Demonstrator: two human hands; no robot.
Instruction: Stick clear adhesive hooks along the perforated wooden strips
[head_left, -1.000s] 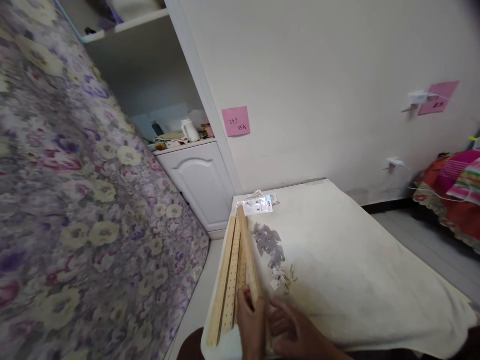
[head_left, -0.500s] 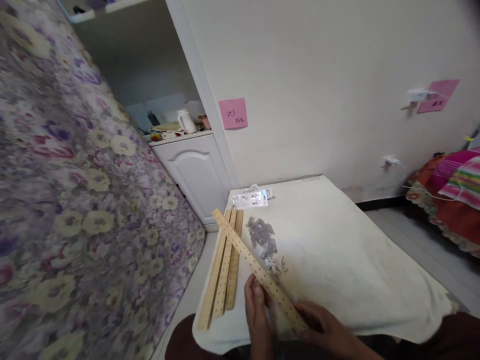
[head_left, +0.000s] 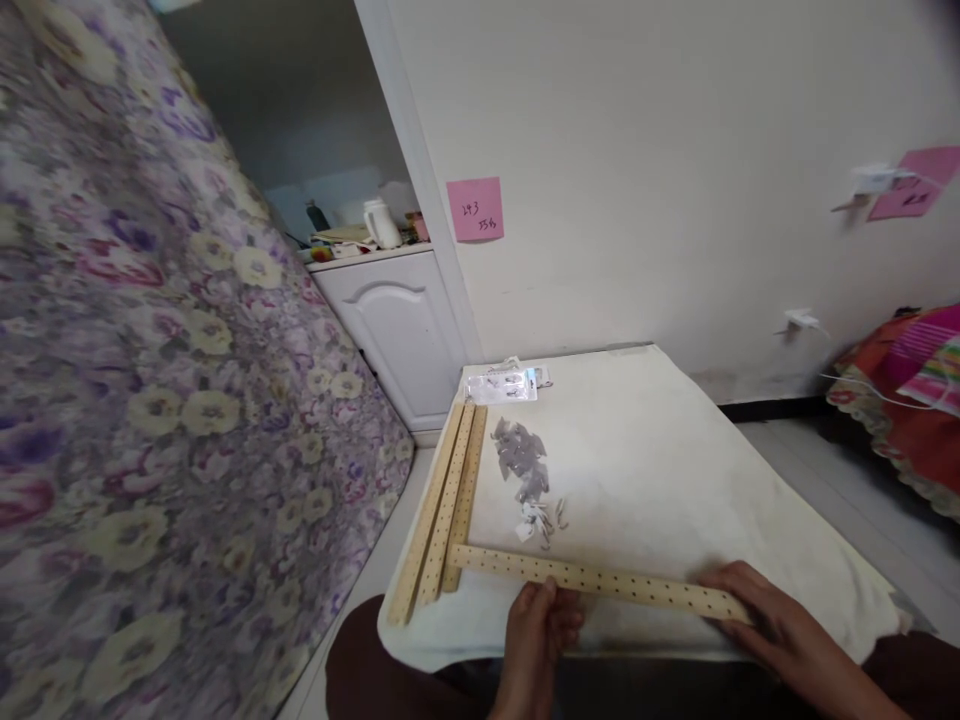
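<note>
A long, pale wooden strip with rows of small holes (head_left: 622,585) lies crosswise near the table's front edge, its left end over the lower part of other strips. My right hand (head_left: 772,620) is closed on its right end, thumb below and fingers above. Near the strip's middle, my left hand (head_left: 536,630) grips the lower edge, thumb on top and fingers curled. Three similar wooden strips (head_left: 442,500) lie side by side along the table's left edge. Beyond the held strip are a pile of small grey packets (head_left: 520,455) and several small hooks with white tags (head_left: 536,520).
A cream cloth covers the table (head_left: 637,450). Clear plastic packaging (head_left: 499,385) lies at its back left. A floral curtain (head_left: 187,400) hangs on the left, beside a white cabinet (head_left: 405,325). Behind the table is a wall with pink notes (head_left: 475,210).
The held strip has swung from a steep diagonal to nearly crosswise. My right hand has moved right with its end. My left hand now grips the strip's lower edge.
</note>
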